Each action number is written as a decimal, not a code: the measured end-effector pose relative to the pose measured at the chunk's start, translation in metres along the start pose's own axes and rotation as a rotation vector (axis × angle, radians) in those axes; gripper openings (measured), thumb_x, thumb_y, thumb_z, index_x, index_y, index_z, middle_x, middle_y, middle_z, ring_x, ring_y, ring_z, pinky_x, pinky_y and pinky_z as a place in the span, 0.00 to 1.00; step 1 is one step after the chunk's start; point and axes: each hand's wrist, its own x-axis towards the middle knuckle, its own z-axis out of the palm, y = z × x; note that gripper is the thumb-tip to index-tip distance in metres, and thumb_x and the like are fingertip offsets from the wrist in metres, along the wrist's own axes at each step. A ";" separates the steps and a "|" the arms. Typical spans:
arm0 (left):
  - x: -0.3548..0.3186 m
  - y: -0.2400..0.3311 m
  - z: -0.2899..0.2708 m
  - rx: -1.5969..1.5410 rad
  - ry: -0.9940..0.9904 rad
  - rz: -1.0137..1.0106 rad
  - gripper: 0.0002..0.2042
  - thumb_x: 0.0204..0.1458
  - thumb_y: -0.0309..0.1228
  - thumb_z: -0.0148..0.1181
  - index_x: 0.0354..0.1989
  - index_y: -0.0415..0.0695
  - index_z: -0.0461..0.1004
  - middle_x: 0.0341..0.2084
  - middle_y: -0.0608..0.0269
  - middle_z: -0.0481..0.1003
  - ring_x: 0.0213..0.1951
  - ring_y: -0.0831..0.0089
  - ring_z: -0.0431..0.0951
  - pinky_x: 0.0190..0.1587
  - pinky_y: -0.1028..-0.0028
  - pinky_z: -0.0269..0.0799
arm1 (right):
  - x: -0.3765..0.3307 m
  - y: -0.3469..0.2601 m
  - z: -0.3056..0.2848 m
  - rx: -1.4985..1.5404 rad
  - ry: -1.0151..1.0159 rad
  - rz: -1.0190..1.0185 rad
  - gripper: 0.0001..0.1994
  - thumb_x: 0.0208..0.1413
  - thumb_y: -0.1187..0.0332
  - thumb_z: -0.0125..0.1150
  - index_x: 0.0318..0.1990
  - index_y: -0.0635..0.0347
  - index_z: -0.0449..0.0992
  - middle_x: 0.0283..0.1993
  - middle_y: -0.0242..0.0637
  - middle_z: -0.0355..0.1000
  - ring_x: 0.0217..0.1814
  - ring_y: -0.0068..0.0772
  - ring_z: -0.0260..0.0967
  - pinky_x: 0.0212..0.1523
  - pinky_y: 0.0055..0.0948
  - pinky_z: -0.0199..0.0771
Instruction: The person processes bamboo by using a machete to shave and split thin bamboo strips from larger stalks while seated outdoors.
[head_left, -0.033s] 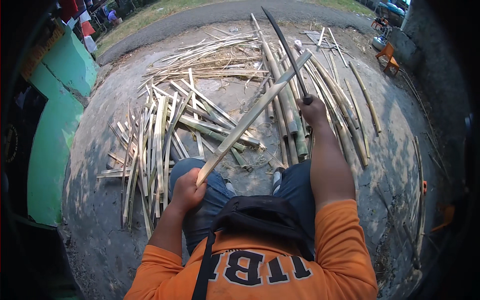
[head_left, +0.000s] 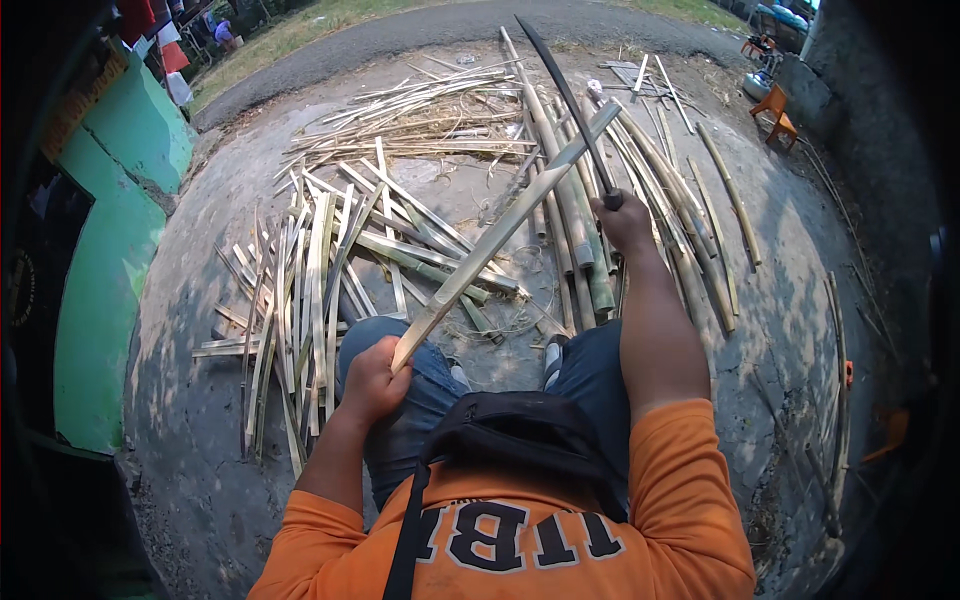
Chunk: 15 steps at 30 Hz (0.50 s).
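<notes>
My left hand [head_left: 376, 382] is closed around the near end of a long split bamboo strip [head_left: 470, 268], just above my left knee. The strip slants up and away to the right, its pale inner face showing. In my right hand [head_left: 628, 222] is the handle of a machete [head_left: 571, 96] with a long, dark, slightly curved blade. The blade points away and up to the left, crossing the strip near its far end. Whether blade and strip touch there, I cannot tell.
Split bamboo strips [head_left: 318, 290] lie in a loose heap at left, with thinner slats [head_left: 420, 115] beyond. Whole bamboo poles [head_left: 580, 240] lie ahead and to the right. An orange chair [head_left: 775, 112] stands far right; a green wall [head_left: 100, 300] rises at left.
The machete's tip has shifted slightly to the left. My left hand and the bamboo strip are almost unmoved.
</notes>
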 end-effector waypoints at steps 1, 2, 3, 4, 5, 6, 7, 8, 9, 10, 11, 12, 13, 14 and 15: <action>0.000 0.001 -0.002 0.000 -0.001 0.000 0.07 0.56 0.29 0.64 0.39 0.41 0.76 0.28 0.44 0.78 0.33 0.41 0.81 0.36 0.56 0.75 | -0.001 -0.002 0.001 0.020 -0.027 0.005 0.19 0.55 0.51 0.72 0.41 0.58 0.84 0.39 0.50 0.82 0.44 0.58 0.81 0.48 0.48 0.80; 0.000 0.001 -0.004 -0.009 -0.016 -0.032 0.07 0.56 0.29 0.64 0.39 0.40 0.76 0.28 0.44 0.78 0.33 0.42 0.81 0.36 0.57 0.75 | -0.004 -0.012 0.001 0.021 -0.029 0.004 0.19 0.55 0.51 0.72 0.41 0.58 0.84 0.39 0.50 0.82 0.44 0.58 0.81 0.48 0.48 0.80; 0.000 0.002 -0.006 -0.017 -0.031 -0.065 0.07 0.56 0.29 0.63 0.39 0.40 0.76 0.29 0.45 0.78 0.34 0.44 0.81 0.36 0.58 0.75 | -0.008 -0.022 0.000 -0.015 -0.069 -0.055 0.17 0.55 0.52 0.72 0.40 0.57 0.84 0.39 0.50 0.82 0.44 0.57 0.81 0.47 0.49 0.80; 0.000 0.003 -0.008 -0.017 -0.030 -0.065 0.07 0.56 0.29 0.63 0.39 0.40 0.76 0.29 0.45 0.78 0.34 0.44 0.81 0.36 0.58 0.75 | -0.011 -0.033 -0.004 -0.052 -0.107 -0.116 0.16 0.55 0.53 0.73 0.40 0.56 0.84 0.39 0.49 0.82 0.44 0.57 0.81 0.47 0.49 0.80; 0.000 0.004 -0.010 -0.044 -0.044 -0.093 0.07 0.56 0.28 0.64 0.39 0.40 0.76 0.28 0.46 0.78 0.33 0.45 0.81 0.36 0.59 0.74 | -0.013 -0.041 -0.007 -0.051 -0.108 -0.117 0.16 0.55 0.53 0.73 0.40 0.56 0.84 0.39 0.49 0.82 0.44 0.57 0.81 0.47 0.49 0.80; -0.001 0.004 -0.011 -0.071 -0.058 -0.122 0.06 0.56 0.28 0.64 0.39 0.40 0.76 0.27 0.46 0.77 0.32 0.46 0.81 0.35 0.59 0.74 | -0.014 -0.048 -0.010 -0.080 -0.126 -0.208 0.15 0.56 0.54 0.73 0.40 0.55 0.84 0.37 0.49 0.82 0.43 0.56 0.81 0.45 0.49 0.80; -0.001 0.002 -0.009 -0.068 -0.059 -0.119 0.06 0.56 0.28 0.64 0.39 0.40 0.76 0.27 0.46 0.77 0.32 0.46 0.81 0.35 0.59 0.74 | -0.015 -0.052 -0.013 -0.109 -0.139 -0.296 0.13 0.56 0.54 0.73 0.39 0.54 0.84 0.35 0.49 0.81 0.42 0.56 0.81 0.44 0.50 0.79; -0.003 -0.002 -0.006 -0.097 -0.032 -0.056 0.06 0.56 0.28 0.64 0.38 0.40 0.76 0.26 0.47 0.77 0.31 0.46 0.81 0.35 0.60 0.74 | -0.012 -0.050 -0.017 -0.106 -0.137 -0.296 0.13 0.56 0.54 0.73 0.39 0.54 0.84 0.35 0.49 0.81 0.42 0.56 0.81 0.44 0.50 0.79; -0.004 -0.004 -0.005 -0.125 -0.004 0.006 0.06 0.56 0.28 0.64 0.38 0.40 0.76 0.25 0.48 0.77 0.29 0.47 0.80 0.34 0.60 0.74 | -0.007 -0.046 -0.023 -0.140 -0.084 -0.331 0.12 0.56 0.55 0.73 0.38 0.52 0.84 0.34 0.49 0.81 0.41 0.57 0.80 0.42 0.50 0.79; -0.005 -0.001 -0.007 -0.123 -0.009 0.006 0.06 0.56 0.28 0.64 0.38 0.40 0.76 0.25 0.48 0.77 0.29 0.47 0.80 0.34 0.60 0.74 | -0.005 -0.042 -0.027 -0.176 -0.033 -0.362 0.11 0.56 0.56 0.73 0.37 0.51 0.84 0.33 0.49 0.81 0.39 0.57 0.80 0.40 0.50 0.79; -0.005 0.005 -0.008 -0.110 -0.016 -0.049 0.06 0.56 0.28 0.63 0.38 0.40 0.76 0.24 0.47 0.77 0.29 0.47 0.80 0.34 0.59 0.74 | -0.006 -0.041 -0.029 -0.128 -0.028 -0.234 0.13 0.55 0.56 0.74 0.36 0.55 0.84 0.29 0.49 0.80 0.35 0.56 0.80 0.38 0.47 0.79; -0.005 0.008 -0.009 -0.098 -0.022 -0.104 0.06 0.56 0.28 0.63 0.38 0.40 0.76 0.23 0.47 0.76 0.28 0.46 0.80 0.34 0.59 0.74 | -0.003 -0.030 -0.024 -0.045 -0.036 -0.136 0.15 0.56 0.55 0.75 0.37 0.57 0.84 0.30 0.48 0.81 0.35 0.53 0.80 0.40 0.45 0.79; -0.002 0.008 -0.007 -0.103 -0.029 -0.091 0.06 0.56 0.28 0.63 0.38 0.40 0.76 0.23 0.47 0.76 0.28 0.46 0.80 0.34 0.59 0.74 | 0.004 -0.012 -0.020 0.030 -0.033 -0.037 0.16 0.56 0.55 0.75 0.38 0.60 0.84 0.31 0.48 0.82 0.35 0.49 0.81 0.41 0.43 0.80; 0.001 0.008 -0.005 -0.085 -0.036 -0.062 0.06 0.56 0.29 0.63 0.38 0.40 0.76 0.24 0.47 0.77 0.29 0.46 0.81 0.34 0.59 0.74 | 0.010 0.008 -0.009 0.115 -0.041 -0.005 0.18 0.56 0.54 0.75 0.39 0.62 0.84 0.34 0.47 0.82 0.37 0.46 0.81 0.43 0.41 0.79; 0.004 0.008 -0.003 -0.067 -0.041 -0.035 0.07 0.56 0.29 0.63 0.38 0.40 0.76 0.24 0.46 0.77 0.29 0.46 0.81 0.34 0.58 0.74 | 0.014 0.023 -0.004 0.199 -0.050 0.023 0.20 0.56 0.54 0.75 0.41 0.64 0.84 0.36 0.47 0.83 0.39 0.43 0.81 0.45 0.40 0.78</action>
